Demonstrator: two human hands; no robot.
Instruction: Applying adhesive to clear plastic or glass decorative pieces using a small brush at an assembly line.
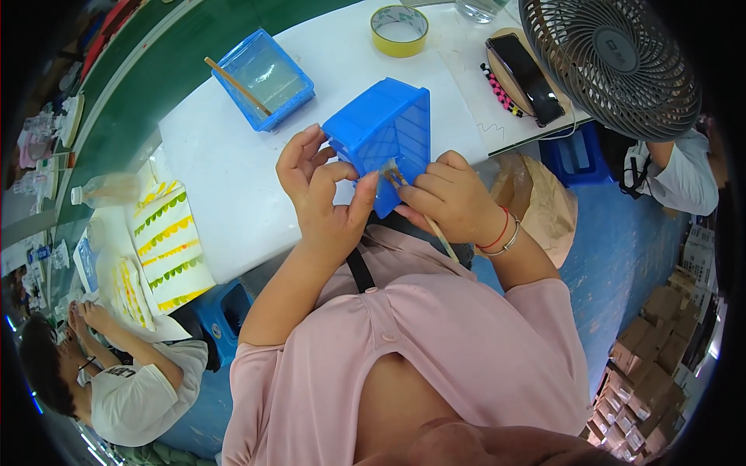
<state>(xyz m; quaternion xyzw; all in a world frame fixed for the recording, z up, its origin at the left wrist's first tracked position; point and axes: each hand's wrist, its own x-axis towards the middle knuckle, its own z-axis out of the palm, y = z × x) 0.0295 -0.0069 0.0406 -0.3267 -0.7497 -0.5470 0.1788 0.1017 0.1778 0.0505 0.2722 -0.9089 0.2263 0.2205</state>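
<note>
A blue plastic box [381,116] is tilted on its side above the white table, its open side toward me. My left hand [330,182] grips its left edge, with the thumb by the lower corner. In my right hand [451,194] is a thin brush [439,231] with a pale wooden handle. Its bristle end touches the inside of the box near my left thumb, by a small whitish patch. The fingers of my right hand partly hide the brush.
On the white table [225,186] stand a blue tray [260,124] with a wooden stick across it, a yellow tape roll [399,48], a phone [524,78] and a fan [614,54]. Patterned sheets [167,241] lie left, near a seated person [144,388]. A paper bag [552,210] is right.
</note>
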